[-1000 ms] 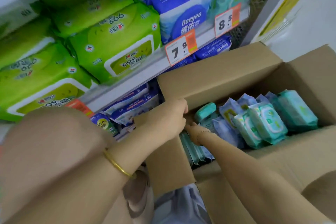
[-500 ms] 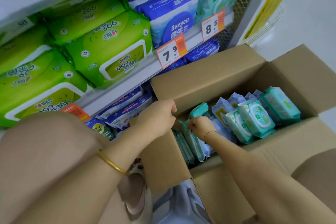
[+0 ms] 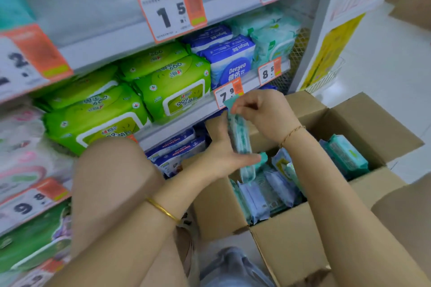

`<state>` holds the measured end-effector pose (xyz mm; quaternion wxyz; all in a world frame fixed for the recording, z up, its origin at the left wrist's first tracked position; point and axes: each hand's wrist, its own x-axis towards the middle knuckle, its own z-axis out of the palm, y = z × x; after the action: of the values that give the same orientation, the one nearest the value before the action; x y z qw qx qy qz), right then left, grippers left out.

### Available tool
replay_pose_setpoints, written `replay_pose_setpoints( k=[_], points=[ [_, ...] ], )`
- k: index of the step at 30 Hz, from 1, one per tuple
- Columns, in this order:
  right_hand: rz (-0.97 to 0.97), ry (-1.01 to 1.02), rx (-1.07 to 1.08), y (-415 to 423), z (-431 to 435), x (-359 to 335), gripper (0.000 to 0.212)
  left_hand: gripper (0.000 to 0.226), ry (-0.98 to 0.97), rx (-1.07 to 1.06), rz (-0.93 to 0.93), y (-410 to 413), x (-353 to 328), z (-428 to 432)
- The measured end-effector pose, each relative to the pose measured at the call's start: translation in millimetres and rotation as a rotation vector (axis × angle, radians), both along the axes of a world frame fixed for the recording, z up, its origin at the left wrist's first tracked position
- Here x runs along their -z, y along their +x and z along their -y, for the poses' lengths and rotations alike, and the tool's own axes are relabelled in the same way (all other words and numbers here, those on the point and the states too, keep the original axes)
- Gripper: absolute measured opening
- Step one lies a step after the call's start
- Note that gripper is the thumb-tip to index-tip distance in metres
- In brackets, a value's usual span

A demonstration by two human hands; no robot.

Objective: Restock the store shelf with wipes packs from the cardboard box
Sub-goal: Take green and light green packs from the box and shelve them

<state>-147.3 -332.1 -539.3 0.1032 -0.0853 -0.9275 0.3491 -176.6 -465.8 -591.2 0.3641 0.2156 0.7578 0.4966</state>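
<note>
— Where's the wipes pack (image 3: 240, 137) now?

— Out of the cardboard box (image 3: 291, 240). Half a second ago the right hand (image 3: 263, 112) was down among the packs at the box's left end. Now one teal pack stands on end in the air, edge-on to the camera, between both hands.

— Who has hold of it?

— Both do. The right hand's fingertips (image 3: 235, 107) are curled in and pinch the pack's top seal. The left hand (image 3: 224, 156) was on the box's edge and has come across to the lower half. Its fingers run fairly straight up the far side, and its thumb lies across the near edge.

— And around those fingers?

— Just behind the right fingertips is the 7.9 price tag (image 3: 227, 98) on the shelf (image 3: 186, 119) edge. Beyond the left fingers is the lower bay with blue packs (image 3: 177, 149). Up and to the left of both hands are the big green packs (image 3: 172, 91). Straight below the left thumb are the remaining packs (image 3: 268, 191), standing in the box.

— What does that mean for the job?

— I'd say the pick is done and placing comes next. The pack is already up at shelf height, but which bay it is meant for I cannot tell. Plenty is left in the box, so the restocking looks far from finished.
</note>
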Motion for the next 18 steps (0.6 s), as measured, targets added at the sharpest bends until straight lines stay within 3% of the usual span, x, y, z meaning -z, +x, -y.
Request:
replay_pose_setpoints(
  k=[2, 4, 8, 11, 15, 18],
  points=[
    [-0.018, 0.131, -0.09, -2.5, 23.9, -26.4, 0.018, 0.113, 0.112, -0.122, -0.027, 2.6, -14.3, 2.8],
    [-0.051, 0.134, -0.177, -4.6, 38.1, -46.2, 0.02, 0.097, 0.189, -0.194, -0.042, 2.3, -32.1, 11.5],
    [-0.144, -0.33, -0.147, -6.2, 47.6, -77.6, 0.023, 0.078, 0.389, -0.418, 0.094, -7.4, -71.4, 50.2],
    [-0.088, -0.364, -0.084, -14.2, 57.9, -85.3, 0.013, 0.068, 0.566, -0.507, 0.227, -18.4, -104.5, 86.4],
    [0.051, -0.688, -0.26, -23.3, 100.6, -99.2, 0.018, 0.072, 0.682, -0.556, 0.228, -27.6, -147.6, 123.4],
    [0.098, -0.829, -0.417, -32.9, 127.4, -116.8, 0.025, 0.059, 0.67, -0.657, 0.135, -32.4, -177.5, 145.5]
  ],
)
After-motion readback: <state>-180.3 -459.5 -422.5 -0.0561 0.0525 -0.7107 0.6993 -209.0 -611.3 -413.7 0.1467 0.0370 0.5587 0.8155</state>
